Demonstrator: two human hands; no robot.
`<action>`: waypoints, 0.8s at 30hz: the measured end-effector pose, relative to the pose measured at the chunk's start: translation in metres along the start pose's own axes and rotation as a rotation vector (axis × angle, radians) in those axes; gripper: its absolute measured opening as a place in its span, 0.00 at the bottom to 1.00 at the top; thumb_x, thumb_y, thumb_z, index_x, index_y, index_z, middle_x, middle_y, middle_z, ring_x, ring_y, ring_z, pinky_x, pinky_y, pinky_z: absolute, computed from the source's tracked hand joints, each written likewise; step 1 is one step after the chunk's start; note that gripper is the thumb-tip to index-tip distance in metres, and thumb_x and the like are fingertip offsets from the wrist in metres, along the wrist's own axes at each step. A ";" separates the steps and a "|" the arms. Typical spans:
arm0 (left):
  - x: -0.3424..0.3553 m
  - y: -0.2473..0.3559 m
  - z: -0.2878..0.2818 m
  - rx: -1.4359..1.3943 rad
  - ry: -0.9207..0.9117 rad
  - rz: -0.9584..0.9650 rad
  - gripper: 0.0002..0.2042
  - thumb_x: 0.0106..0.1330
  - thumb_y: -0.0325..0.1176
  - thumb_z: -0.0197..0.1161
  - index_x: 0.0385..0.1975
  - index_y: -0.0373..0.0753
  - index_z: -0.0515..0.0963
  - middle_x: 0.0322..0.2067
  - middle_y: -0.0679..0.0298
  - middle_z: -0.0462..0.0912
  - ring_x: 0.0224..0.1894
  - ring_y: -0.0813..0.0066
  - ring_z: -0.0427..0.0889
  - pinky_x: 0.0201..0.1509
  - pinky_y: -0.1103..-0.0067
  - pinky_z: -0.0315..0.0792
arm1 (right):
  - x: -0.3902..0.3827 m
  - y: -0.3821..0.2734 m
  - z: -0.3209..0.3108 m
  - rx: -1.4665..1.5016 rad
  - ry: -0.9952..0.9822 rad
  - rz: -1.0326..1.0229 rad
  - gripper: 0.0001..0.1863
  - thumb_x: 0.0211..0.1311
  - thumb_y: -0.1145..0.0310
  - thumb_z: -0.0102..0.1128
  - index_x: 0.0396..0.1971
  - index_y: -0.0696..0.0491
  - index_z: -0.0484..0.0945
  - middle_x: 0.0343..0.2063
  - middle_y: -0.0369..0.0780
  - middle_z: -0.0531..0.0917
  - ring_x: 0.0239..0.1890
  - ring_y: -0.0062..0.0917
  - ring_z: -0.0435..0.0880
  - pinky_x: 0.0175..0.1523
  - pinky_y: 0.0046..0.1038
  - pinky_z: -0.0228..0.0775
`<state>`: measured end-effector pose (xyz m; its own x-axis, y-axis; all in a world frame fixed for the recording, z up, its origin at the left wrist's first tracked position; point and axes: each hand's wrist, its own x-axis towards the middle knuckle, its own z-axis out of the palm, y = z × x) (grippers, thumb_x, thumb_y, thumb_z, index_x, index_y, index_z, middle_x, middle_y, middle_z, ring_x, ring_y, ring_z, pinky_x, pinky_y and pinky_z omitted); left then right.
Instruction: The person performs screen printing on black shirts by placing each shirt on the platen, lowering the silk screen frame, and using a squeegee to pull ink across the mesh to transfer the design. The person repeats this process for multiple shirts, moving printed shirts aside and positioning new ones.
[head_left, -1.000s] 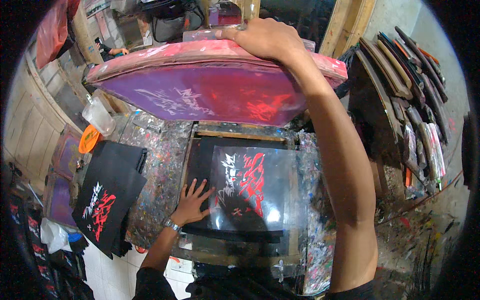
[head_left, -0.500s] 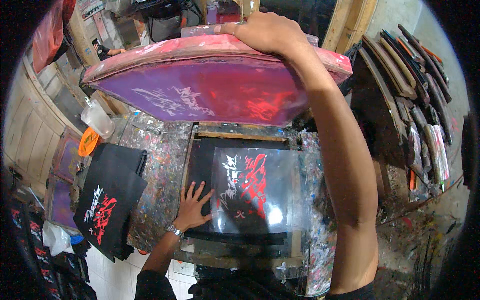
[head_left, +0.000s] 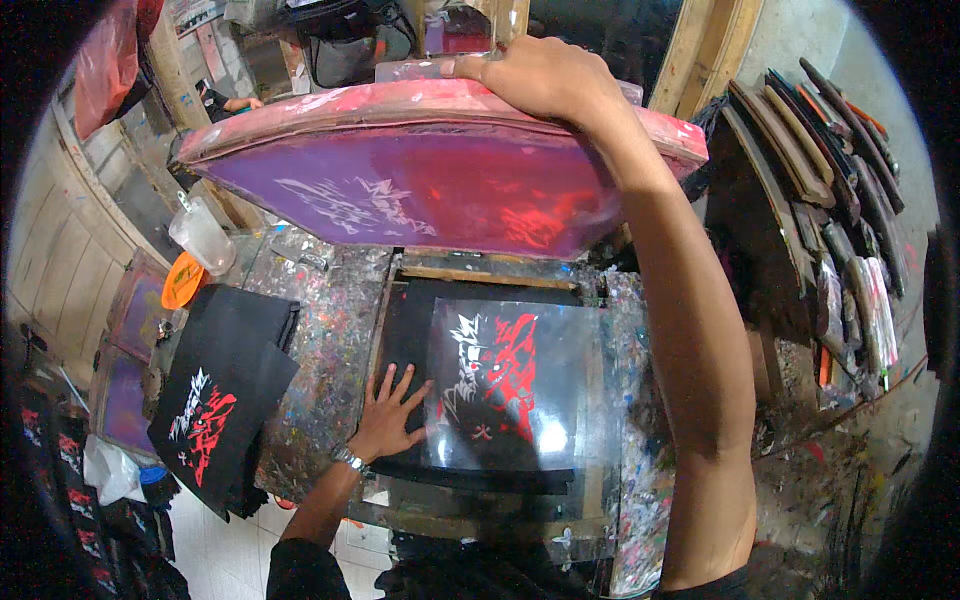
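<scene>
A wooden-framed screen printing screen [head_left: 330, 195] stands tilted up at the far side of the bench, its purple and red mesh showing white and red design areas. My right hand [head_left: 548, 80] is closed over the frame's top edge. On the bench below, a clear plastic sheet [head_left: 570, 370] lies over black fabric [head_left: 405, 310], with a white and red print showing at the sheet. My left hand [head_left: 390, 412], wearing a metal wristwatch, rests flat with fingers spread on the black fabric, its fingers at the sheet's left edge.
A stack of printed black fabric pieces [head_left: 235, 345] lies to the left. Behind it stand an orange lid [head_left: 183, 280] and a translucent plastic jug [head_left: 203, 240]. Several squeegees [head_left: 850, 200] lean on a rack at the right. Another person's arm [head_left: 243, 103] shows at the far left.
The whole view has shifted very slightly. Both hands keep their places on the screen frame and the black fabric.
</scene>
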<state>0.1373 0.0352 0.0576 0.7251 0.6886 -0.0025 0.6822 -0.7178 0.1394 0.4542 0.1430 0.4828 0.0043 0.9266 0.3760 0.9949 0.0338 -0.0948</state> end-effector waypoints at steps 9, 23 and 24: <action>-0.008 0.010 -0.013 -0.167 0.163 0.020 0.34 0.61 0.57 0.65 0.68 0.52 0.72 0.75 0.52 0.56 0.78 0.40 0.44 0.75 0.40 0.37 | -0.023 -0.014 -0.012 0.018 0.004 0.092 0.42 0.59 0.29 0.50 0.53 0.53 0.83 0.51 0.58 0.83 0.55 0.54 0.82 0.60 0.47 0.73; 0.006 0.099 -0.221 0.173 0.995 -0.346 0.37 0.60 0.47 0.71 0.71 0.50 0.66 0.77 0.48 0.47 0.76 0.33 0.44 0.74 0.38 0.40 | -0.164 -0.064 0.018 -0.047 0.181 -0.026 0.34 0.66 0.36 0.52 0.31 0.55 0.86 0.31 0.50 0.88 0.35 0.42 0.89 0.52 0.50 0.72; -0.005 0.086 -0.235 0.221 0.919 -0.397 0.37 0.55 0.42 0.74 0.68 0.47 0.70 0.71 0.48 0.61 0.75 0.41 0.54 0.75 0.41 0.42 | -0.191 -0.067 0.038 -0.074 0.255 -0.045 0.32 0.66 0.37 0.53 0.33 0.54 0.85 0.31 0.49 0.87 0.36 0.40 0.88 0.55 0.53 0.69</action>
<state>0.1704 -0.0063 0.3022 0.1543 0.6262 0.7643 0.9268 -0.3598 0.1076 0.3832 -0.0217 0.3824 -0.0245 0.8004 0.5990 0.9993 0.0370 -0.0086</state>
